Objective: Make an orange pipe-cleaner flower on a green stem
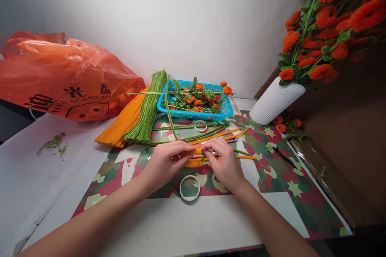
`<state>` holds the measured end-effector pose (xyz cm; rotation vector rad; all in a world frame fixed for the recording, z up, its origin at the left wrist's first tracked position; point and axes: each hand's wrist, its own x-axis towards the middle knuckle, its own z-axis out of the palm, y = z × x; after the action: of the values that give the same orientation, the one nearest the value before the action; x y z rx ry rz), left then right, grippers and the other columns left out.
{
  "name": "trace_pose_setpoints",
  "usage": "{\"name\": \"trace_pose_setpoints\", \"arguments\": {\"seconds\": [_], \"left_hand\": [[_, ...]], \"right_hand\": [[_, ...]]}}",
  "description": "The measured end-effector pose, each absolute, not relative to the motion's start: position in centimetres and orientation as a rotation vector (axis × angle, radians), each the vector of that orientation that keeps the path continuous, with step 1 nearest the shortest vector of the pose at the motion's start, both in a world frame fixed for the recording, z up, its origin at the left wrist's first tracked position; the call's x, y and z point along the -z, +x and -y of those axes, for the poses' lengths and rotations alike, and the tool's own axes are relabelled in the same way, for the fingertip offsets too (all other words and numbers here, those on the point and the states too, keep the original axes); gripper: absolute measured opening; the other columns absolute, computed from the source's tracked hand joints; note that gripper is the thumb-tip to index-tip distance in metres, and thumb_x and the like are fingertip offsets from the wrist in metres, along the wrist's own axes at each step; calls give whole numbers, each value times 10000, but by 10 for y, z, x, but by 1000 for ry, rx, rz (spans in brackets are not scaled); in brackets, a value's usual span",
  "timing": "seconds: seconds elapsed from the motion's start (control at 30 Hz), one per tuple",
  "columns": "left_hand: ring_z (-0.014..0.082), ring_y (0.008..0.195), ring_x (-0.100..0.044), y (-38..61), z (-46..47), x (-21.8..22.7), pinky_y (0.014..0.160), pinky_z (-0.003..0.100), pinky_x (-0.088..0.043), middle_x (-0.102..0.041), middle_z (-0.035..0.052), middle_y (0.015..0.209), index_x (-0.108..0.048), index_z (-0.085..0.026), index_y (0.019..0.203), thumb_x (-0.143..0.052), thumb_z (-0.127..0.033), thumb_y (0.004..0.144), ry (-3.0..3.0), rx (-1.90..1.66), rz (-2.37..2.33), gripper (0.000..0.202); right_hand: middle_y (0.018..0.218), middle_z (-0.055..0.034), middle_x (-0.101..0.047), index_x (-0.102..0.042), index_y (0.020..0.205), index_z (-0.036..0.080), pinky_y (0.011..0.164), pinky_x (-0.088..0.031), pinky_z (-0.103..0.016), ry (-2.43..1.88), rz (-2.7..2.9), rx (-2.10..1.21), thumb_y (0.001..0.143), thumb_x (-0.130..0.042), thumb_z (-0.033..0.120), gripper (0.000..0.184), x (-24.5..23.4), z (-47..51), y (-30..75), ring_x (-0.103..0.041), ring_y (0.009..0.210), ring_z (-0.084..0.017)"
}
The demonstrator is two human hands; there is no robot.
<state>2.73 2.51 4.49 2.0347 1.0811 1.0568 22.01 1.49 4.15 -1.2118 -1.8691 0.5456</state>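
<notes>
Between my two hands is a yellow-orange coiled pipe cleaner [197, 150], which looks wound round a thin wooden stick. My left hand [170, 160] pinches the coil's left end between thumb and fingertips. At its right end my right hand [223, 160] is closed in a pinch, with a small green piece showing by the fingertips. Just below lies a second yellow-orange coil [194, 163]. Loose orange pipe cleaners [232, 132] and green pipe cleaners [215, 129] lie on the camouflage-patterned mat [268, 168] behind my hands.
A tape roll [189, 188] lies in front of my hands, a smaller ring [200, 126] behind. Bundled green stems [147, 108] and orange stems [120, 124] lean left beside a blue basket [196, 116] of small flowers. An orange bag [69, 76], white vase [274, 100] and black scissors [285, 156] flank the workspace.
</notes>
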Motion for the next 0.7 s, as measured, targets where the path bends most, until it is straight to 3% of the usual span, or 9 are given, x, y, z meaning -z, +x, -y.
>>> {"name": "trace_pose_setpoints", "arguments": {"seconds": [0.27,0.47,0.7], "left_hand": [[147,660,-647,28,-25,-49,559,220,-520,-737,39,818,-737,-205,905,-629,-285,823,2010,-1104,-1160,157],[177,760,-676,27,-24,-49,609,239,-539,-745,47,832,-731,-188,900,-615,-253,829,1984,-1134,-1189,151],[128,667,-652,29,-25,-48,597,211,-523,-737,31,821,-724,-188,879,-630,-206,821,2027,-1121,-1153,111]], "right_hand": [[826,-36,-652,-625,801,206,759,-443,-322,-1265,1837,-489,856,-532,115,142,-47,-16,225,-559,855,-202],[864,-44,-633,-645,887,211,765,-446,-329,-1219,1873,-488,865,-470,75,223,-50,-15,227,-554,876,-203],[851,-38,-608,-608,869,203,750,-420,-320,-1221,1905,-434,893,-482,100,165,-46,-15,225,-535,846,-193]]}}
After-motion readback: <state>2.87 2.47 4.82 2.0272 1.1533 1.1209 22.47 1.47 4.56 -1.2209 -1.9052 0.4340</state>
